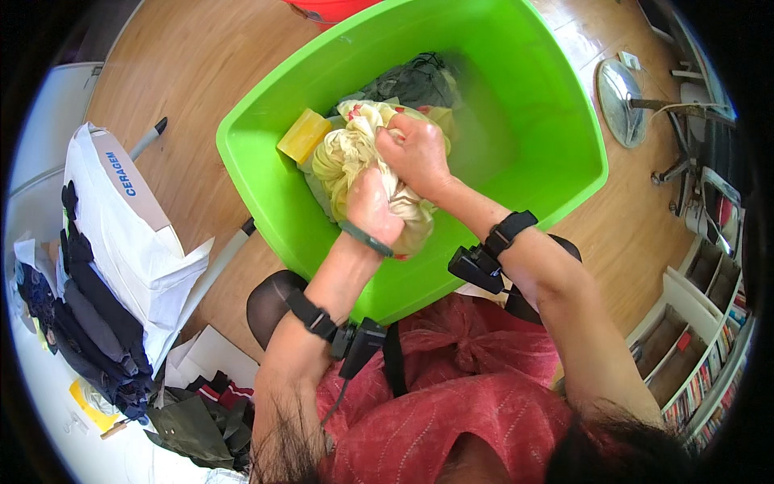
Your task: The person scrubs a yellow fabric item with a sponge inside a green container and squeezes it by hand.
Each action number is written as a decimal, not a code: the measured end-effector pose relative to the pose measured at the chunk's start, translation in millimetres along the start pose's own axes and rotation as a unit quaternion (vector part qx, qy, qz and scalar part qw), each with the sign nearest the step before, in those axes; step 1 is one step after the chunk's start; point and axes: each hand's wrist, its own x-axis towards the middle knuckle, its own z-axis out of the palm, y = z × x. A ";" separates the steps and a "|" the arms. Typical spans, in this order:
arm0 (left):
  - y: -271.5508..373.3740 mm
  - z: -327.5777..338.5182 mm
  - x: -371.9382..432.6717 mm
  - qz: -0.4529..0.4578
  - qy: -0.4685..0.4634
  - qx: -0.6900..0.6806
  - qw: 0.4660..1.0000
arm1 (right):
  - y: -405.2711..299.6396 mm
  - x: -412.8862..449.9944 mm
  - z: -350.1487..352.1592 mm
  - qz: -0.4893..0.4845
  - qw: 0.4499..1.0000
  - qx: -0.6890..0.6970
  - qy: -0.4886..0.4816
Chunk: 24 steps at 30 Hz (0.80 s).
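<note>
Bunched pale yellow cloth [346,154] with red patches lies inside a green plastic tub [544,139]. My left hand [372,206] presses into the cloth from the near side, its fingers hidden in the folds. Just beyond it, my right hand [416,151] is clenched on the same cloth. A yellow bar of laundry soap [304,135] rests against the tub's left wall, beside the cloth. Dark grey wet fabric [411,81] lies behind, partly in cloudy water [481,133].
A red bucket [332,8] stands beyond the tub. To the left are a white bag [115,199] and a pile of dark clothes [91,302]. On the right, a round stand base [621,103] sits on the wooden floor [181,72], near a bookshelf [683,345].
</note>
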 end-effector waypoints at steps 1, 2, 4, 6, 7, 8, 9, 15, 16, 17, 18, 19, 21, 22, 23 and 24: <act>-1.3 -9.2 0.1 0.000 0.002 0.001 1.000 | -2.9 -5.1 4.2 0.001 1.000 0.002 -0.001; -2.3 -18.6 -0.3 0.002 0.057 0.025 0.998 | -8.4 -15.6 11.3 -0.024 1.000 0.002 0.006; 14.3 -29.0 3.2 -0.055 0.056 -0.054 0.995 | -24.0 -40.5 7.4 -0.079 0.997 0.000 -0.007; 14.7 -62.9 14.6 -0.026 -0.095 -0.009 0.995 | -29.8 -51.3 9.3 -0.129 0.990 0.048 -0.016; 9.9 -53.8 14.8 -0.020 -0.082 -0.014 0.996 | -20.5 -44.0 11.4 -0.152 0.987 0.048 -0.006; 3.7 -45.1 12.2 -0.014 -0.066 -0.020 0.998 | -8.0 -29.0 12.3 -0.082 0.996 0.034 0.012; -7.5 8.5 -0.2 0.015 0.087 -0.008 0.996 | 5.7 -9.5 9.7 -0.011 0.999 0.018 0.031; 21.4 -57.7 0.6 -0.014 0.022 0.023 0.999 | -30.7 -43.6 9.9 -0.101 0.993 0.052 -0.026; 19.8 -50.4 0.5 0.012 0.014 0.036 0.999 | -31.1 -49.8 7.7 -0.111 0.991 0.064 -0.038; 16.3 -42.0 0.4 0.038 0.007 0.048 0.998 | -30.4 -52.3 5.6 -0.121 0.989 0.075 -0.050; 9.2 -15.8 -1.3 0.020 0.091 0.068 0.993 | -18.3 -41.7 4.7 -0.070 0.996 0.042 -0.039; -0.5 4.3 -3.8 0.006 0.179 0.087 0.980 | -3.1 -23.1 6.6 -0.020 0.999 0.012 -0.031; -15.3 5.0 -4.0 0.029 0.115 0.001 0.993 | 5.0 4.2 0.0 -0.018 0.998 -0.002 0.059; -11.8 4.1 -5.3 0.020 0.105 0.005 0.994 | 4.9 -0.3 3.6 0.000 0.999 -0.009 0.053; -5.8 2.2 -6.8 0.011 0.095 0.009 0.995 | 3.8 -8.9 7.7 0.018 0.999 -0.016 0.046; 5.1 -14.7 -6.3 0.003 0.098 0.035 0.995 | -17.1 -21.3 4.3 0.014 1.000 0.001 0.002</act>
